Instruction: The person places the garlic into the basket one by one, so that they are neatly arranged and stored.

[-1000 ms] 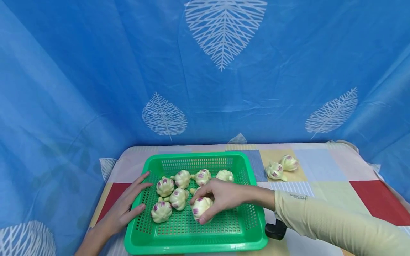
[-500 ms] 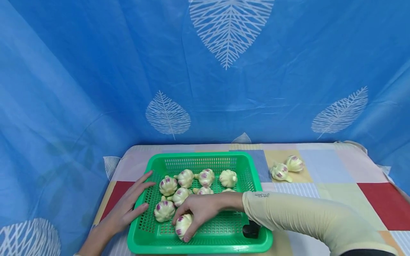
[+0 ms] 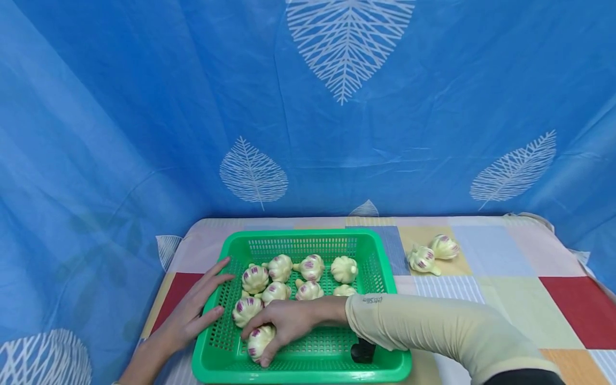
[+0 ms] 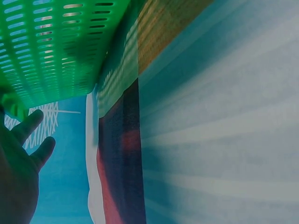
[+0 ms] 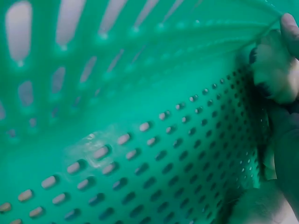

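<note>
My right hand [image 3: 285,324] grips a pale garlic bulb [image 3: 260,342] with purple streaks, low in the front left part of the green basket [image 3: 303,375]. In the right wrist view the fingers and that bulb, blurred, show at the right edge, close over the perforated floor. On the basket's left rim rests my left hand [image 3: 192,307], its fingers spread and holding nothing. Another garlic bulb [image 3: 247,311] lies just behind the gripped one. Several more sit farther back, among them a bulb [image 3: 344,269] near the back right corner; my right forearm partly covers one bulb [image 3: 344,290].
Two garlic bulbs lie on the patchwork tablecloth [image 3: 505,299] right of the basket, a front bulb [image 3: 422,259] and a rear bulb [image 3: 445,246]. A blue curtain [image 3: 385,107] with white leaf prints hangs behind and beside the table. A black wrist device [image 3: 363,352] overlaps the basket's front right.
My right hand has moved left and toward the front of the basket with the garlic bulb. My left hand stays at the left rim. The head view has shifted slightly.
</note>
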`<state>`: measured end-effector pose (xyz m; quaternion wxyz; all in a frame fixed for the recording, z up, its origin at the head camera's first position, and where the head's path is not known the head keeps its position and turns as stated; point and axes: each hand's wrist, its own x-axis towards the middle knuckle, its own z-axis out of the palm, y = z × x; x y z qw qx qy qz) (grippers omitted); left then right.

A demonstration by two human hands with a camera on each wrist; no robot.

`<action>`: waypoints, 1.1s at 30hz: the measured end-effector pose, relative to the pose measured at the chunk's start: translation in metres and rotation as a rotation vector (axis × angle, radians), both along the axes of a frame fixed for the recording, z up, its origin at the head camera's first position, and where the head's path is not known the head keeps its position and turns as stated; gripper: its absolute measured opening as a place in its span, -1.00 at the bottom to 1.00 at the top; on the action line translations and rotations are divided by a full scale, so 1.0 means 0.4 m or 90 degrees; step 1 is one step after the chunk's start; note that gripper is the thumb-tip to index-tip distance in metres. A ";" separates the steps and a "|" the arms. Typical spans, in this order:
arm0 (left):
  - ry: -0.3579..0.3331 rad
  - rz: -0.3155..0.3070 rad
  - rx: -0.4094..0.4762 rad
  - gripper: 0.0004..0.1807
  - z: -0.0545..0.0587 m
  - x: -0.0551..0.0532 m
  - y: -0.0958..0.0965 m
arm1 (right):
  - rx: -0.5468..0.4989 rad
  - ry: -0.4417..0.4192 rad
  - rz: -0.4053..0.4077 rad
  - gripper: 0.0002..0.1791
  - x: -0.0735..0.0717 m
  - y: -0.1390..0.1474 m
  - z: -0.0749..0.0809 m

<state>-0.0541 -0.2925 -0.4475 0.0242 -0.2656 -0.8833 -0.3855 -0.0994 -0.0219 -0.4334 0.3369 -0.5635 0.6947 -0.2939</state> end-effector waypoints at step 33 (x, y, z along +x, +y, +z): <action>0.007 0.006 -0.023 -0.38 0.008 0.006 0.002 | 0.007 0.249 0.002 -0.26 0.025 0.177 0.206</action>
